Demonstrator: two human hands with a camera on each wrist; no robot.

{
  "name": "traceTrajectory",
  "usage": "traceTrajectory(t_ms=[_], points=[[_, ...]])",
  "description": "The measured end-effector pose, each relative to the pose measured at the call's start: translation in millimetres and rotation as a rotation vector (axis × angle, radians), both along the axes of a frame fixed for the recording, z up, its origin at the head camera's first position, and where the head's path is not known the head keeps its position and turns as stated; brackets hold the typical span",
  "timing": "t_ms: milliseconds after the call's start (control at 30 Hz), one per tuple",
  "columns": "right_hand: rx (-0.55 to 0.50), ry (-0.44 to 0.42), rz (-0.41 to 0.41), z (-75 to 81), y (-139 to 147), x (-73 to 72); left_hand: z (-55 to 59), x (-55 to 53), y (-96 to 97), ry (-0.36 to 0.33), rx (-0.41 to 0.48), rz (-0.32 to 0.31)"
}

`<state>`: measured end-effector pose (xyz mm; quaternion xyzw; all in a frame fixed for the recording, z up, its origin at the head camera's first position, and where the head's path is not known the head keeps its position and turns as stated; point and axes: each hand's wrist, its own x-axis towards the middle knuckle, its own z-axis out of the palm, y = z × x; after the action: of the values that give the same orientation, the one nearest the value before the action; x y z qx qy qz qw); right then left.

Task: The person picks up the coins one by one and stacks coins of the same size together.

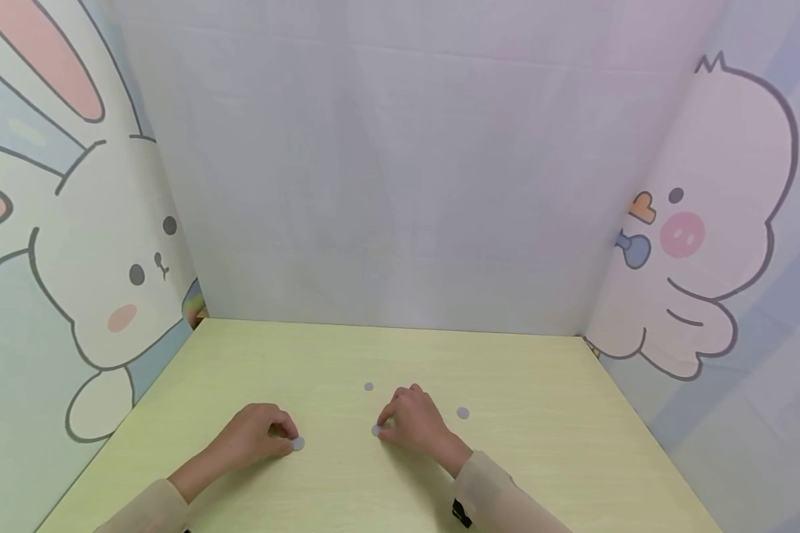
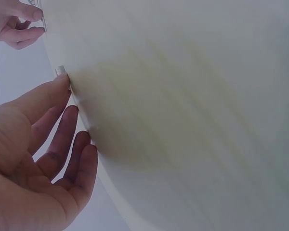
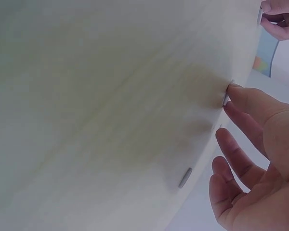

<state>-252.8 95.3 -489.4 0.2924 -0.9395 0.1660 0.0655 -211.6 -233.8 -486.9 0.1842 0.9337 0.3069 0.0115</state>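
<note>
pinching | left hand (image 1: 258, 435): fingers clamped on one disc (image 1: 298, 444) | right hand (image 1: 415, 420): fingers clamped on second disc (image 1: 375, 430) | tip: hold rims lightly, keep level

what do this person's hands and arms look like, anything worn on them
The left hand and right hand are bare, with no gloves or rings showing. The left sleeve and right sleeve are plain beige, ending short of the hands. A small black item shows by the right sleeve; its details are unclear.
</note>
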Motion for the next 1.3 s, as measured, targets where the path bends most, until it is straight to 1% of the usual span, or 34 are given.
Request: traceTrajectory(t_ms=[167, 367, 500, 733, 1033, 1300], points=[[0.002, 0.016, 0.008, -1.4, 2.7, 2.2, 0.5, -0.3, -0.1, -0.003, 0.003, 0.000], [-0.014, 0.009, 0.001, -1.6, 5.8, 4.8, 1.8, -2.0, 0.4, -0.008, 0.000, -0.001], [-0.018, 0.012, 0.003, -1.0, 7.9, 7.2, 3.0, -1.0, 0.6, -0.009, 0.003, -0.001], [-0.033, -0.009, -0.004, 0.4, 11.0, 13.8, 2.4, -0.2, -0.8, -0.007, 0.010, -0.010], [-0.037, -0.006, -0.002, -3.0, 14.0, 17.7, 4.0, 2.6, 0.6, -0.016, 0.017, -0.004], [-0.068, -0.007, -0.010, 0.8, 15.3, 22.9, 3.0, 2.0, 0.7, -0.006, 0.007, -0.004]])
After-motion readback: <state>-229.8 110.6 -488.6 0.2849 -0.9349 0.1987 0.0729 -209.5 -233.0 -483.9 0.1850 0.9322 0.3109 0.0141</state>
